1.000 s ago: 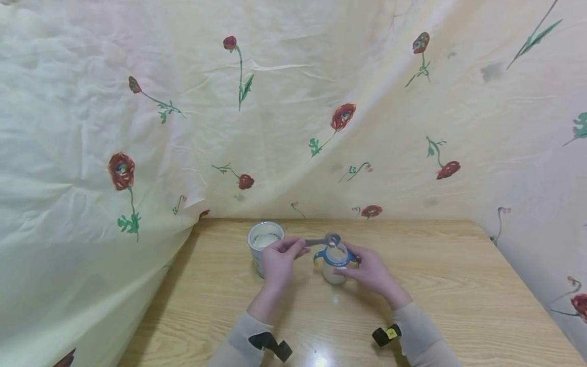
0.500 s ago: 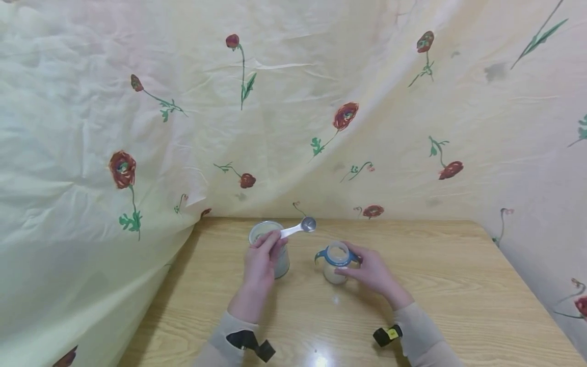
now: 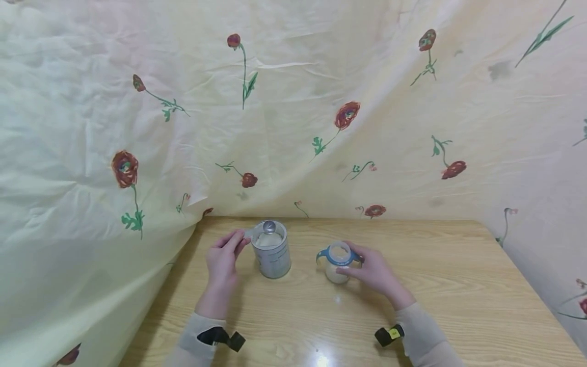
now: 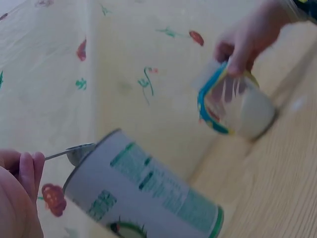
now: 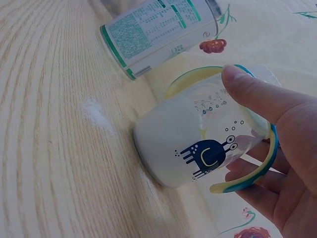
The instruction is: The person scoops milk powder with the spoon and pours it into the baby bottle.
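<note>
My left hand (image 3: 222,262) pinches a measuring scoop (image 3: 269,227) by its handle. The scoop's bowl is over the mouth of an open tin (image 3: 273,261), which has white powder (image 3: 269,240) inside. In the left wrist view the scoop bowl (image 4: 79,152) sits right at the tin's rim. To the right, my right hand (image 3: 372,271) grips a clear baby bottle (image 5: 168,134) around its upper part. This bottle stands upright, topless, with milky white liquid in its lower part and a blue-and-yellow handle ring (image 3: 338,261) near its neck.
Everything stands on a light wood-grain table (image 3: 440,295). A pale cloth with red poppies (image 3: 284,127) hangs behind the table and down its left side. Each sleeved wrist carries a small black camera (image 3: 385,335).
My left hand has carried the scoop leftward, from above the bottle's mouth to over the tin, which now shows fully. My right hand keeps its grip on the bottle in place.
</note>
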Motion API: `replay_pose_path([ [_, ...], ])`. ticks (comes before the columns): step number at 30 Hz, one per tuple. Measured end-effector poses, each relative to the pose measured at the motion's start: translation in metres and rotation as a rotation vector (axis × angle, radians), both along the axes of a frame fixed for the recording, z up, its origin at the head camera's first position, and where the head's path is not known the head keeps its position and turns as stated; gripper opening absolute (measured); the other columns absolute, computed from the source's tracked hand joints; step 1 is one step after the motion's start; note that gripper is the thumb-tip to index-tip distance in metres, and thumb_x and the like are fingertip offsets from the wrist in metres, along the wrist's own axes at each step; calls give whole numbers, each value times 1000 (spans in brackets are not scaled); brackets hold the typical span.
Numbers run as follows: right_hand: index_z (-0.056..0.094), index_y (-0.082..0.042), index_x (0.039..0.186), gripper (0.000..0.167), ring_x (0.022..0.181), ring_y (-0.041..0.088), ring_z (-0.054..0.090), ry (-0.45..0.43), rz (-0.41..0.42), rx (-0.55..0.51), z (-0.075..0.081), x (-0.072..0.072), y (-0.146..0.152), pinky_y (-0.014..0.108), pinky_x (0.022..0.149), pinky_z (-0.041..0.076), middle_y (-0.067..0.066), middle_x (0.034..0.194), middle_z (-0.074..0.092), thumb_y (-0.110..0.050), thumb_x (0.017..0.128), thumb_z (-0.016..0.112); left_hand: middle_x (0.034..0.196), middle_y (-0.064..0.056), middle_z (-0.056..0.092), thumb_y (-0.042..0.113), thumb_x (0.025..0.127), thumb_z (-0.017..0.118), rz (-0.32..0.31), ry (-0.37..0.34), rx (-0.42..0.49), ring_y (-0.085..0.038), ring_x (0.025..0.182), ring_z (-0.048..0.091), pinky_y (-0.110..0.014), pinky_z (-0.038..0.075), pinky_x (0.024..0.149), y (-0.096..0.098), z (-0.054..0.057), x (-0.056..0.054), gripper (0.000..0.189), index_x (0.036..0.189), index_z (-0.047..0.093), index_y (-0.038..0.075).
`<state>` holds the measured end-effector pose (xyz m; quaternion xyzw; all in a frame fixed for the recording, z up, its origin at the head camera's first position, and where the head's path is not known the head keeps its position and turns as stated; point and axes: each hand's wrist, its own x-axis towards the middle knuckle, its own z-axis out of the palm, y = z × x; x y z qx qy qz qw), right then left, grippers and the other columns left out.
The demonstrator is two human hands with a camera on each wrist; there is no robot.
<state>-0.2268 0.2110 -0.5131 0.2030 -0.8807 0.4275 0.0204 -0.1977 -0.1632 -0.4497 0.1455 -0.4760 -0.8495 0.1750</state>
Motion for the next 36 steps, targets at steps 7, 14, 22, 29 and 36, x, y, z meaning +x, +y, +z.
replay_pose_path([
  [7,57,-5,153,87,135,44,59,6,4,1,0,-1,-1,59,109,49,20,150,60,-45,84,92,89,-10,78,-1,93,81,0,1,-252,-15,69,77,-30,64,79,-20,-7,-13,29,115,71,-18],
  [14,58,-5,152,86,136,43,59,4,8,-3,-1,0,-1,59,110,49,19,150,61,-45,84,92,89,-11,79,0,91,83,-21,-4,-508,-15,66,76,-31,65,71,-25,-8,-21,20,105,77,-13],
  [22,56,-6,154,88,137,44,58,-6,-1,-6,-2,0,1,59,110,48,19,152,59,-48,84,91,86,-10,80,14,90,88,-46,41,-1024,-21,73,75,-26,60,63,-16,2,-26,15,96,84,1],
  [29,56,-6,154,88,138,44,57,-3,-1,5,0,0,1,59,111,48,19,153,58,-48,84,91,76,-1,75,18,88,90,-34,12,-1336,-15,67,63,-31,50,59,-9,11,-29,13,89,84,6],
  [36,57,-5,153,88,137,43,58,12,-7,6,-1,-2,0,59,110,48,20,151,59,-47,84,91,73,1,72,13,86,90,-2,53,-1437,-15,66,62,-33,51,62,-6,12,-31,9,88,84,6],
])
